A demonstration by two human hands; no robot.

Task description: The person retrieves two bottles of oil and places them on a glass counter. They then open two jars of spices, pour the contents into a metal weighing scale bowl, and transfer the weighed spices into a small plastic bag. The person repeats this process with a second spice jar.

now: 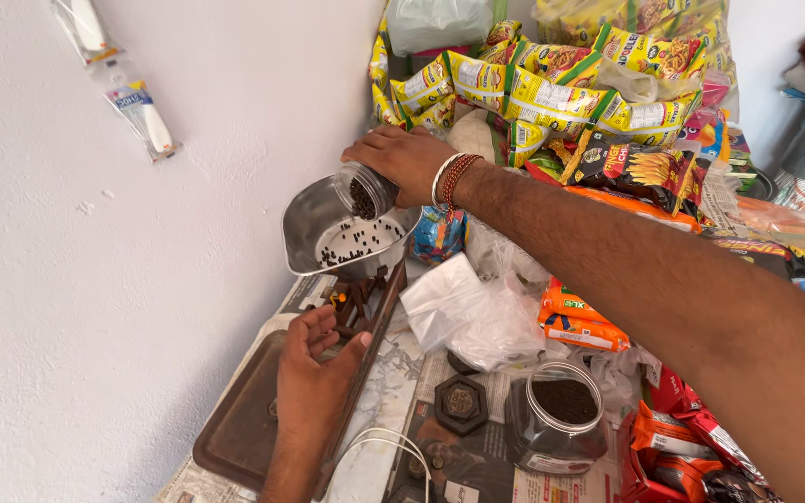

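The right hand (401, 160) grips a small clear jar (365, 193), tipped mouth-down over a steel pan (314, 221), fingers wrapped round the jar's base. Dark round seeds (358, 244) lie scattered on the pan's pale floor, and more of them fill the jar's neck. White and red bangles (452, 178) circle that wrist. The left hand (314, 373) lies below the pan, palm flat and fingers spread, holding nothing, resting on the brown scale (244, 419) that carries the pan; a small brown stand (358, 300) rises between the hand and the pan. Right of the pan sits a blue packet (437, 233), and below that a heap of clear plastic bags (477, 312). Further down from the pan, to the right of the scale, stands a larger open jar (556, 424) full of dark grain, with a black six-sided weight (460, 404) just beside it on newspaper (477, 466). Orange packets (579, 321) lie to the right of the bags. Above and right of the pan, yellow snack packets (552, 93) are piled high against the wall (95, 279). On that wall, left of the pan and higher up, hang two sealed white-handled items (137, 102) in clear wrap.
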